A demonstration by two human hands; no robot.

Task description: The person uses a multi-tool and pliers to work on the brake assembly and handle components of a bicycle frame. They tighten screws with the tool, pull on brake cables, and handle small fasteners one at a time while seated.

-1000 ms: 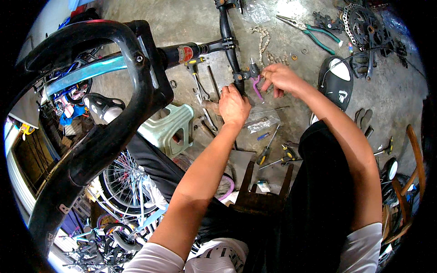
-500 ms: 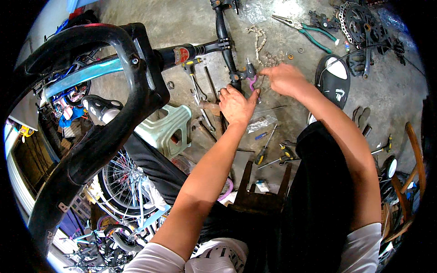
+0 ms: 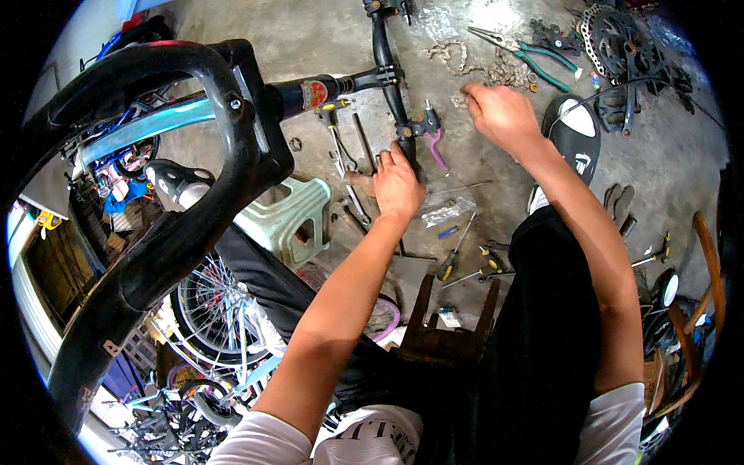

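My left hand (image 3: 398,188) is closed around the near end of a black bicycle handlebar (image 3: 394,101). Just beyond it, a brake lever (image 3: 436,146) with a purple blade is clamped to the bar. My right hand (image 3: 502,116) hovers to the right of the lever, apart from it, with fingers curled and thumb and forefinger together. Whether anything small is pinched there is hidden. Close past those fingertips lies a heap of bicycle chain (image 3: 511,75) on the floor. A stem joins the handlebar to the black head tube (image 3: 294,97) of the frame at the left.
Green-handled pliers (image 3: 535,62) and a crankset (image 3: 608,43) lie at the far right. Spanners (image 3: 339,159) and a hammer (image 3: 360,182) are left of the bar; a screwdriver (image 3: 453,252) lies nearer. A pale green stool (image 3: 291,225) stands left, a wooden stool (image 3: 442,341) below.
My right hand has moved away from the purple brake lever, to the right and farther off. My left thumb has drawn in from beside the lever, and this hand now wraps the bar.
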